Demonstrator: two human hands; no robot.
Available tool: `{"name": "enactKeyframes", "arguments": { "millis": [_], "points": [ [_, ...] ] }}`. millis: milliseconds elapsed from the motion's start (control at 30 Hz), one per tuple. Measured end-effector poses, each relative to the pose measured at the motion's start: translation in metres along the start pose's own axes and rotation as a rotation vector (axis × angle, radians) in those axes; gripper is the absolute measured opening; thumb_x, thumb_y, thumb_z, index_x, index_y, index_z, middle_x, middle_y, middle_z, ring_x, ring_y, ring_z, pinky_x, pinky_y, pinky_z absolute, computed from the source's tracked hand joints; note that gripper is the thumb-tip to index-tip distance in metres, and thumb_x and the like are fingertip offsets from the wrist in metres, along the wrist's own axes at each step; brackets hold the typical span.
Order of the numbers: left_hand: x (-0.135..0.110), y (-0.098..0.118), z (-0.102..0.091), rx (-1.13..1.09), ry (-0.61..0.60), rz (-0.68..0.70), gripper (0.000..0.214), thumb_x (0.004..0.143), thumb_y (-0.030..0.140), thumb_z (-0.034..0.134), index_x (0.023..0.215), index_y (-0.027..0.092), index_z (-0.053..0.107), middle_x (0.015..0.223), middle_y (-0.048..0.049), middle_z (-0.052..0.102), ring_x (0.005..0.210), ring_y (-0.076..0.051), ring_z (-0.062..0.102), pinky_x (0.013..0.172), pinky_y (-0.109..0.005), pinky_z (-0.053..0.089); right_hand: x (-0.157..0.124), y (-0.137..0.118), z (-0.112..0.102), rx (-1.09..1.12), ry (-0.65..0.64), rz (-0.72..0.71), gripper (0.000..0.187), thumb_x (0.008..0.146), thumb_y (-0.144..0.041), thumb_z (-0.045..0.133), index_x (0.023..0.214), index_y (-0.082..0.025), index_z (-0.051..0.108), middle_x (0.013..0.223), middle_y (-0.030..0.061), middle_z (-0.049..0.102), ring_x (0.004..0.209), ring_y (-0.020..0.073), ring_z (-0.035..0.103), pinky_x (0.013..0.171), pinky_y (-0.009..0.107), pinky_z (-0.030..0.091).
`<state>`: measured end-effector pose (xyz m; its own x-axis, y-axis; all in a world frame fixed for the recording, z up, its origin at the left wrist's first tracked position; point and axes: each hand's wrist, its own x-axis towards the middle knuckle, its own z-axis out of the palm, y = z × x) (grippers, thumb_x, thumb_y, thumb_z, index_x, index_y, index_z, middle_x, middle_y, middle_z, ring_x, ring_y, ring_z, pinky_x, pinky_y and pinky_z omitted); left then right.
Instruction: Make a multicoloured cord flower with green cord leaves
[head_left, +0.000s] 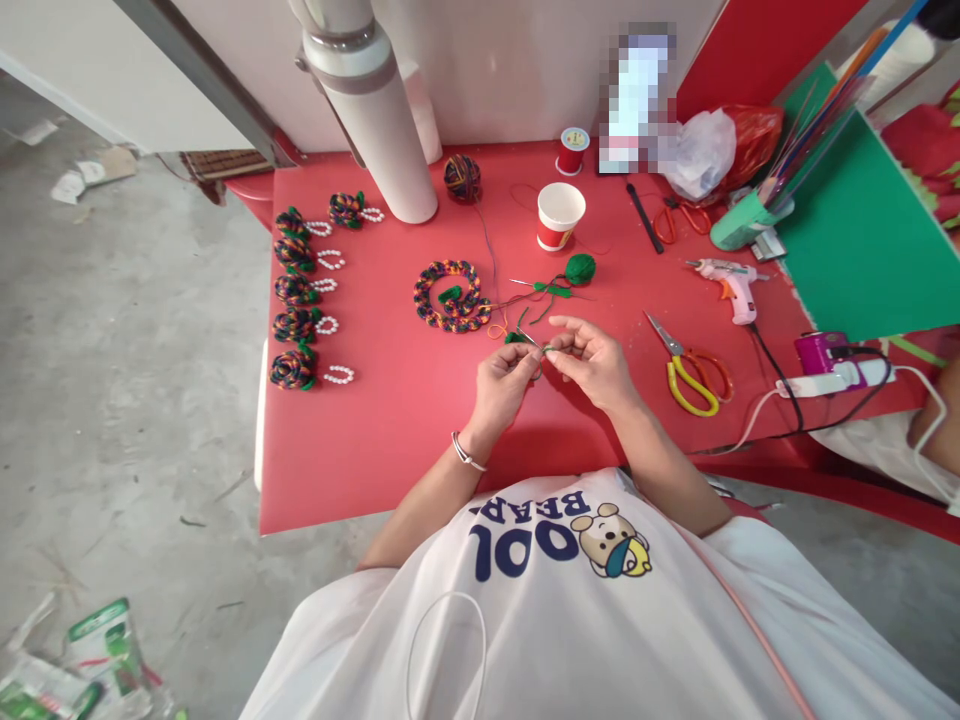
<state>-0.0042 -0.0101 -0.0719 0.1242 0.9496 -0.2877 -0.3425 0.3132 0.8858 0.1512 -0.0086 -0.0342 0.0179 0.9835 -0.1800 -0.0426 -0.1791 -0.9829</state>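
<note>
My left hand point(504, 378) is closed in a pinch near the table's middle, on a small dark green crocheted piece point(514, 338). A thin metal needle point(529, 337) slants up and left from between the fingertips; which hand grips it is hard to tell. My right hand point(596, 365) meets the left, thumb and forefinger pinching green yarn point(547, 350), other fingers loosely spread. Just beyond lie a multicoloured crocheted strip point(427, 310) in a coil, a green yarn ball point(580, 269) and a second green piece point(553, 290) with a hook or needle beside it.
Several crocheted rosettes point(292, 369) with white bead loops point(339, 375) line the left of the red table point(360, 460). Behind stand a white bottle point(390, 130), multicoloured yarn point(463, 178) and a paper cup point(560, 215). Scissors point(694, 383), a glue gun point(739, 287) and a power strip point(832, 380) lie right.
</note>
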Motion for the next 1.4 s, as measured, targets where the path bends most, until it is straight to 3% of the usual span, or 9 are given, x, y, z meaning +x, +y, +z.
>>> {"name": "enactKeyframes", "arguments": {
  "millis": [233, 533, 767, 1033, 1233, 1400],
  "points": [
    [0.000, 0.002, 0.001, -0.007, 0.007, 0.082, 0.033, 0.082, 0.047, 0.085, 0.084, 0.016, 0.075, 0.067, 0.0004, 0.063, 0.061, -0.009, 0.054, 0.060, -0.022, 0.044, 0.002, 0.005, 0.000, -0.027, -0.012, -0.013, 0.058, 0.072, -0.036, 0.084, 0.127, -0.025, 0.069, 0.094, 0.0012, 0.072, 0.079, 0.0151, 0.064, 0.064, 0.027, 0.055],
    [0.000, -0.003, 0.000, 0.027, 0.010, 0.135, 0.029, 0.087, 0.045, 0.082, 0.085, 0.017, 0.076, 0.068, 0.0004, 0.064, 0.062, -0.009, 0.054, 0.062, -0.023, 0.046, 0.002, 0.001, 0.001, -0.029, -0.006, 0.024, 0.060, 0.073, -0.038, 0.084, 0.129, -0.025, 0.067, 0.087, -0.0020, 0.069, 0.062, 0.0107, 0.055, 0.052, 0.025, 0.047],
    [0.001, -0.001, 0.002, 0.009, 0.031, 0.119, 0.030, 0.084, 0.045, 0.083, 0.082, 0.017, 0.074, 0.068, 0.0008, 0.063, 0.061, -0.009, 0.055, 0.061, -0.023, 0.046, 0.002, 0.003, 0.001, -0.016, -0.015, 0.024, 0.060, 0.072, -0.035, 0.082, 0.128, -0.024, 0.067, 0.086, -0.0025, 0.071, 0.061, 0.0099, 0.056, 0.052, 0.024, 0.047],
    [-0.001, 0.011, 0.005, -0.073, 0.065, -0.015, 0.037, 0.079, 0.051, 0.086, 0.083, 0.018, 0.071, 0.060, 0.0031, 0.057, 0.045, -0.005, 0.040, 0.041, -0.021, 0.025, -0.002, 0.003, 0.004, -0.010, -0.042, 0.062, 0.052, 0.070, -0.034, 0.084, 0.119, -0.023, 0.070, 0.081, -0.0022, 0.072, 0.061, 0.0109, 0.059, 0.051, 0.023, 0.047],
    [0.001, 0.003, 0.003, -0.077, 0.056, 0.094, 0.036, 0.079, 0.051, 0.087, 0.085, 0.018, 0.072, 0.072, 0.0000, 0.066, 0.061, -0.010, 0.057, 0.059, -0.022, 0.047, -0.005, 0.002, 0.013, 0.092, -0.050, 0.143, 0.060, 0.065, -0.050, 0.094, 0.114, -0.022, 0.074, 0.097, 0.0037, 0.077, 0.073, 0.0147, 0.068, 0.052, 0.024, 0.052],
    [0.000, -0.002, -0.002, 0.051, 0.007, 0.155, 0.029, 0.088, 0.045, 0.080, 0.086, 0.017, 0.075, 0.071, 0.0002, 0.064, 0.063, -0.011, 0.056, 0.063, -0.023, 0.048, -0.004, 0.008, 0.021, 0.022, 0.084, 0.124, 0.052, 0.071, -0.062, 0.088, 0.100, -0.020, 0.082, 0.070, -0.0003, 0.069, 0.052, 0.0102, 0.051, 0.045, 0.025, 0.044]
  ]
}}
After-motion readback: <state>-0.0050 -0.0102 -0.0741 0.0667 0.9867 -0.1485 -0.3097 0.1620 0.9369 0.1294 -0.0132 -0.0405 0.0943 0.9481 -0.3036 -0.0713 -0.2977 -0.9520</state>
